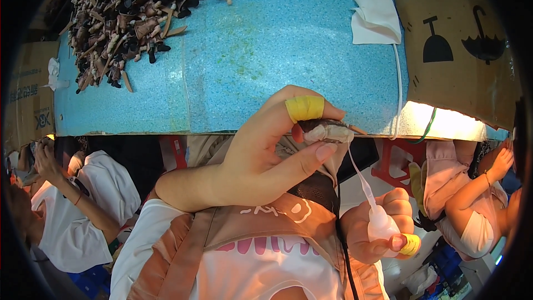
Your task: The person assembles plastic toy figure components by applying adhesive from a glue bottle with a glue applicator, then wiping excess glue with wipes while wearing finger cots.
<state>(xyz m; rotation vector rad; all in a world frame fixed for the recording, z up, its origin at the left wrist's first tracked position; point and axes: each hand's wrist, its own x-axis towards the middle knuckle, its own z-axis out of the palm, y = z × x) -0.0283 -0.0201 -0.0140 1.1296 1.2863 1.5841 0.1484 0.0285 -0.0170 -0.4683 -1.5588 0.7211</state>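
My left hand has a strip of yellow tape on a finger. Between its thumb and fingers is a small figurine, dark brown and whitish, with a thin tan piece sticking out to the right. The fingers cover part of it. Lower and to the right, my right hand is wrapped round a small translucent white squeeze bottle; yellow tape is on its thumb too. The bottle's long thin nozzle points up and left. Its tip is at or very close to the figurine; whether they touch I cannot tell.
A heap of small brown figurines lies at the far left of the blue table. White paper and a white cable lie on the right. Cardboard boxes flank the table. One person is at left, another at right.
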